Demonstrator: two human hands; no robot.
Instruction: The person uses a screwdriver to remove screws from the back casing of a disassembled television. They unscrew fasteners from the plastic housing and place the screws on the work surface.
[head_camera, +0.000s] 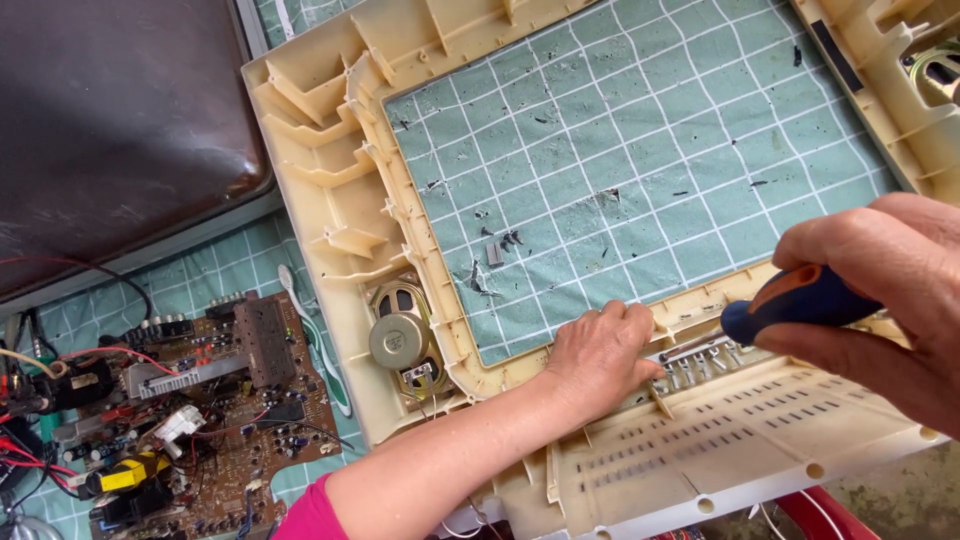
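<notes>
At the lower right of the frame, the right hand (880, 310) is closed around a screwdriver (790, 303) with a dark blue and orange handle, its metal shaft pointing left toward a row of small metal contacts (700, 362) in the lower edge of a cream plastic television frame (330, 190). The left hand (600, 355) lies palm down on that same lower edge, just left of the shaft, fingers curled over the rim and holding nothing. The frame lies flat on a green gridded mat (640, 150), which shows through its big rectangular opening, scattered with dark specks. An oval speaker (402, 340) sits in the frame's lower left corner. At the lower left of the picture lies a brown circuit board (215, 400) crowded with parts and red wires. A dark glass screen (110, 110) fills the upper left.
</notes>
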